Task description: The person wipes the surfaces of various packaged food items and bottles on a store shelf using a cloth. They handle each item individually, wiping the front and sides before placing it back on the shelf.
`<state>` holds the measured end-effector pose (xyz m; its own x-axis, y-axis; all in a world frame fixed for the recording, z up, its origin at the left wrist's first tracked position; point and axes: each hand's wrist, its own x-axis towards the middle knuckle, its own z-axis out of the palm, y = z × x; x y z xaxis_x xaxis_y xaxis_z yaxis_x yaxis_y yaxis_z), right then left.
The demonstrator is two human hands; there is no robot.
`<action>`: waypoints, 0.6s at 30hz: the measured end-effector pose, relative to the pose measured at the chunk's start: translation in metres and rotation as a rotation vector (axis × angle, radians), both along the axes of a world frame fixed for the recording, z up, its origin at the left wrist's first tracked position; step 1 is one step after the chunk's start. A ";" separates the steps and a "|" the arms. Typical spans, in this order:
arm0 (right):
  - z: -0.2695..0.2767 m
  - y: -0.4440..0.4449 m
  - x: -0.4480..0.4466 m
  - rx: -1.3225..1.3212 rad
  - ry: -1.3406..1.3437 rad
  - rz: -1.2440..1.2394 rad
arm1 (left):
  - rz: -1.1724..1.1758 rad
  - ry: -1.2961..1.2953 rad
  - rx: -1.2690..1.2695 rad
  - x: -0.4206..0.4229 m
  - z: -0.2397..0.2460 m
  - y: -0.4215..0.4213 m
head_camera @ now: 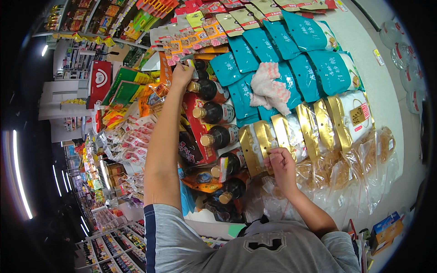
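At the far end of a row of dark sauce bottles, my left hand [182, 75] pinches a small yellow-and-white price tag [191, 67]. The nearest bottle [207, 89] has a gold cap and lies just beside that hand. My right hand [284, 169] is above the gold-topped white bags [256, 145], its fingers loosely bent and nothing visible in them. Whether its fingertips touch the gold foil I cannot tell. A pink-and-white cloth [269, 87] lies crumpled on the teal pouches [254, 46].
Clear plastic bags of brown food [344, 170] lie along the near right side of the white table [379, 80]. Another price tag [223, 169] stands among the nearer bottles. Green-and-yellow packets [127, 90] and small wrapped snacks [131, 140] are at left. Large clear jugs [403, 56] stand on the floor at right.
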<state>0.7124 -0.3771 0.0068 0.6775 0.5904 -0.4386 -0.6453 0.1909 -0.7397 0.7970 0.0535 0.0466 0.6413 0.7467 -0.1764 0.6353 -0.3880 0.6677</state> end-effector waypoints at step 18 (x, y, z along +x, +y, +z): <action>0.015 0.058 0.137 -0.698 -1.139 -0.238 | 0.006 0.151 0.540 0.015 0.033 0.028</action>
